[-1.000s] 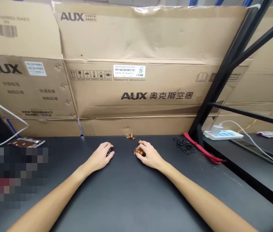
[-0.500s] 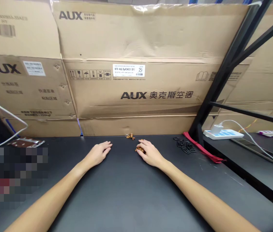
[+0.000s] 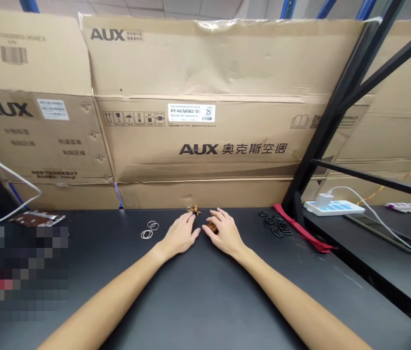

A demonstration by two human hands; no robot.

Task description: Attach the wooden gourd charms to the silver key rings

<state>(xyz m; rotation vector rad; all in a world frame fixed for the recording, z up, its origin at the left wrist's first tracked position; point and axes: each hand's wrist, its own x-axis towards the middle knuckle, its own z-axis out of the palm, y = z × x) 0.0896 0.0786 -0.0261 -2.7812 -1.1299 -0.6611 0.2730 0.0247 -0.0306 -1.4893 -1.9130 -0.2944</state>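
My left hand (image 3: 179, 234) lies low over the black table, fingers stretched out and thumb apart. Its fingertips reach a small orange-brown trinket with a ring (image 3: 196, 210) by the cardboard; whether they touch it I cannot tell. To the left of this hand lie several thin silver rings (image 3: 146, 235). My right hand (image 3: 226, 232) curves over a small cluster of shiny brown pieces (image 3: 212, 227), with thumb and fingers apart around it. The pieces rest on the table, partly hidden by the fingers.
Black oval loops (image 3: 277, 224) lie in a pile at the right, beside a red strap (image 3: 300, 231) and a black metal frame (image 3: 295, 201). Large cardboard boxes (image 3: 205, 165) wall off the back. Beyond the frame sits a white power strip (image 3: 333, 208); a brown packet (image 3: 38, 218) lies far left.
My left hand has moved right, toward the right hand and the trinket, uncovering the silver rings. My right hand stays over the brown pieces. The view has tilted slightly upward.
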